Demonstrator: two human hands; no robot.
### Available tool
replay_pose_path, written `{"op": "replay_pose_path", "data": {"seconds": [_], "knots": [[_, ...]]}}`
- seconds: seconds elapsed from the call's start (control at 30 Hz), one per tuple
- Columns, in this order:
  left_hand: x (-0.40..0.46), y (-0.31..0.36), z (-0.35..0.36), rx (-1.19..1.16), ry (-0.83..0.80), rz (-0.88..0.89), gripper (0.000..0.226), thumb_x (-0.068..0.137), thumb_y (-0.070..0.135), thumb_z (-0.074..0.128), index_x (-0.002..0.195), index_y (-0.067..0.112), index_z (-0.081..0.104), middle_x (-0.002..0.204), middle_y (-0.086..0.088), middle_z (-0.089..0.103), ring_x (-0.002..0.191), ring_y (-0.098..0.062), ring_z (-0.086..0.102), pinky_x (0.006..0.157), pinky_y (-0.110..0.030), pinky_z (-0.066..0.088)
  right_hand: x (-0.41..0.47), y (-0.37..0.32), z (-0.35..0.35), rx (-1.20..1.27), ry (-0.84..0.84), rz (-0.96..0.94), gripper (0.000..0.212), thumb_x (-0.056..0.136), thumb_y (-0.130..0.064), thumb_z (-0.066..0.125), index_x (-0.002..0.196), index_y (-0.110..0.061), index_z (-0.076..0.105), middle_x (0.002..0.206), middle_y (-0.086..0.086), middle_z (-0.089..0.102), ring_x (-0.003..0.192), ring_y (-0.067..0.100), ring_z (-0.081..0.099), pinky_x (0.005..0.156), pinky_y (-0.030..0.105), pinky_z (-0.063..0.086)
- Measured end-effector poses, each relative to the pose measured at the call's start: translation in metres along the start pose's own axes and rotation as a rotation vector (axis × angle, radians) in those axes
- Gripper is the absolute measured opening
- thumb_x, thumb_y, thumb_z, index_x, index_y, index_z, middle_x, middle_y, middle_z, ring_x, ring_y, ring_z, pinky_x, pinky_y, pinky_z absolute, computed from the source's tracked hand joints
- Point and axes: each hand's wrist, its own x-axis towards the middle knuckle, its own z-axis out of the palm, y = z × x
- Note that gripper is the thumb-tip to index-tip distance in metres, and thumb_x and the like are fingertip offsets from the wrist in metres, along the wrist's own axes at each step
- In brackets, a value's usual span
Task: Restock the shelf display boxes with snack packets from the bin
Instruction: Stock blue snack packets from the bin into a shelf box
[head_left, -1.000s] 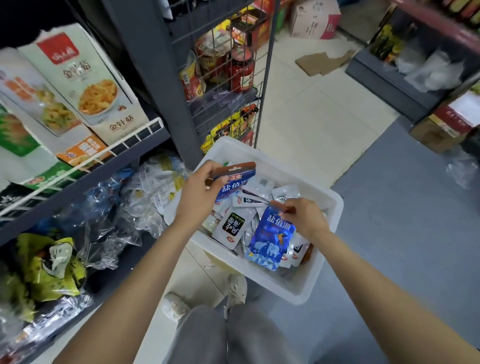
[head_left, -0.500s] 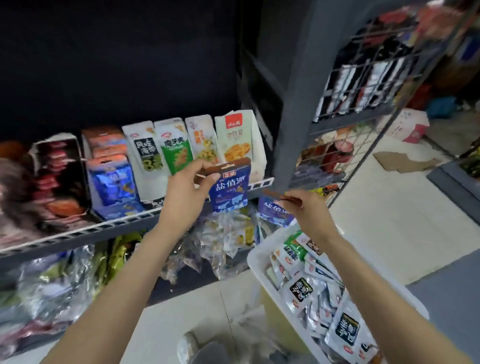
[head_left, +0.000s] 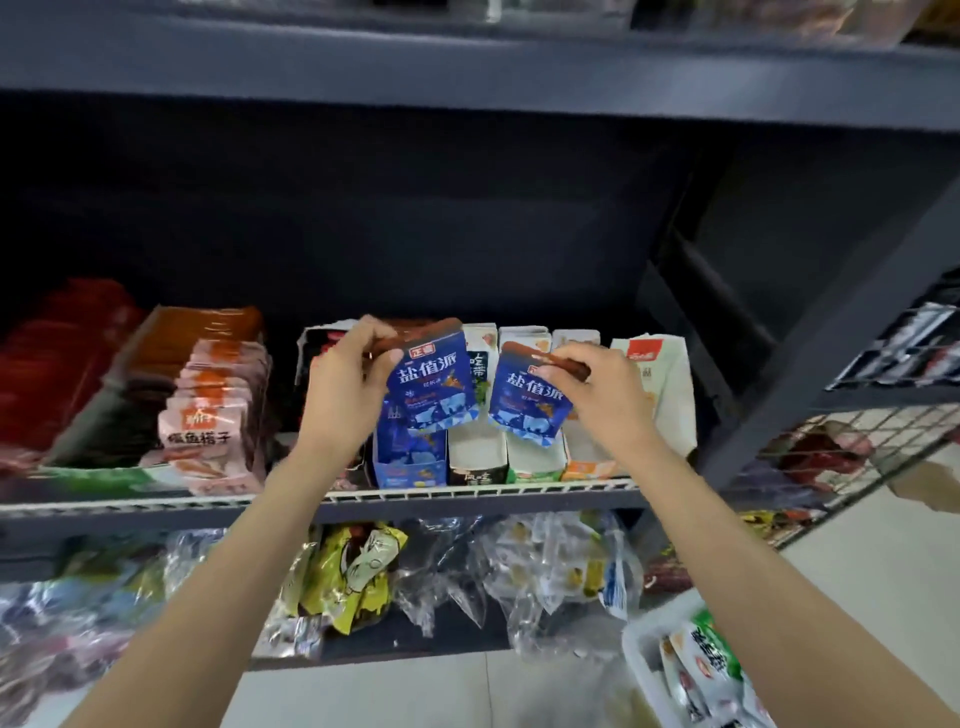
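Note:
My left hand (head_left: 347, 391) grips a stack of blue snack packets (head_left: 434, 387) by the top edge, held just above the blue display box (head_left: 410, 462) on the middle shelf. My right hand (head_left: 602, 395) pinches another blue snack packet (head_left: 530, 402) by its brown top strip, in front of the white display boxes (head_left: 535, 457) to the right of the blue one. The white bin (head_left: 636, 642) shows only its corner at the bottom right, with white and green packets (head_left: 701, 670) inside.
Pink packets (head_left: 208, 415) and red packs (head_left: 57, 364) fill the shelf's left side. A white wire rail (head_left: 467, 493) runs along the shelf front. Clear and yellow bags (head_left: 358, 577) lie on the lower shelf. A wire rack (head_left: 852, 457) stands at right.
Both hands have lifted out of the bin and risen to the middle shelf, each carrying blue packets. The view has swung up from the bin to face the display boxes.

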Motion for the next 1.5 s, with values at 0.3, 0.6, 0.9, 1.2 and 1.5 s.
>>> {"op": "replay_pose_path", "data": {"seconds": [0.3, 0.6, 0.9, 1.2, 1.5], "knots": [[0.021, -0.038, -0.012, 0.178, -0.117, -0.043, 0.009, 0.092, 0.010, 0.055, 0.100, 0.009, 0.058, 0.089, 0.001, 0.062, 0.082, -0.015, 0.058, 0.070, -0.024, 0.041, 0.019, -0.025, 0.028, -0.012, -0.010, -0.020, 0.020, 0.088, -0.021, 0.064, 0.099, -0.006, 0.068, 0.091, 0.002, 0.066, 0.082, 0.009, 0.055, 0.062, 0.013, 0.037], [0.037, -0.061, 0.019, 0.737, -0.339, 0.057, 0.030, 0.092, 0.024, 0.057, 0.122, 0.020, 0.059, 0.126, -0.001, 0.051, 0.119, -0.022, 0.040, 0.098, -0.036, 0.034, 0.026, -0.028, 0.033, 0.069, -0.044, -0.005, 0.027, 0.087, -0.026, 0.062, 0.104, -0.005, 0.063, 0.099, 0.001, 0.066, 0.091, 0.005, 0.056, 0.061, 0.005, 0.042], [0.053, -0.074, 0.003, 0.267, -0.520, -0.081, 0.037, 0.086, 0.019, 0.066, 0.122, 0.017, 0.056, 0.119, -0.004, 0.062, 0.111, -0.017, 0.055, 0.091, -0.028, 0.045, 0.037, -0.049, 0.056, 0.261, -0.126, -0.029, 0.014, 0.088, -0.023, 0.062, 0.093, -0.009, 0.063, 0.082, -0.010, 0.065, 0.082, 0.002, 0.062, 0.060, 0.008, 0.044], [0.030, -0.059, -0.029, -0.272, -0.340, -0.165, 0.025, 0.097, 0.006, 0.044, 0.109, 0.018, 0.062, 0.098, 0.006, 0.068, 0.090, 0.002, 0.063, 0.081, -0.010, 0.047, 0.034, -0.034, 0.118, 0.072, -0.223, -0.038, 0.018, 0.085, -0.022, 0.067, 0.098, -0.009, 0.071, 0.096, 0.006, 0.070, 0.088, 0.018, 0.062, 0.070, 0.020, 0.042], [0.019, -0.059, -0.011, 0.360, -0.398, 0.049, 0.016, 0.089, 0.010, 0.061, 0.101, 0.016, 0.068, 0.101, 0.003, 0.067, 0.090, -0.009, 0.061, 0.086, -0.024, 0.048, 0.022, -0.022, 0.146, -0.063, -0.241, -0.013, 0.022, 0.084, -0.021, 0.068, 0.105, -0.014, 0.070, 0.106, 0.001, 0.069, 0.093, 0.015, 0.063, 0.075, 0.027, 0.048]]}}
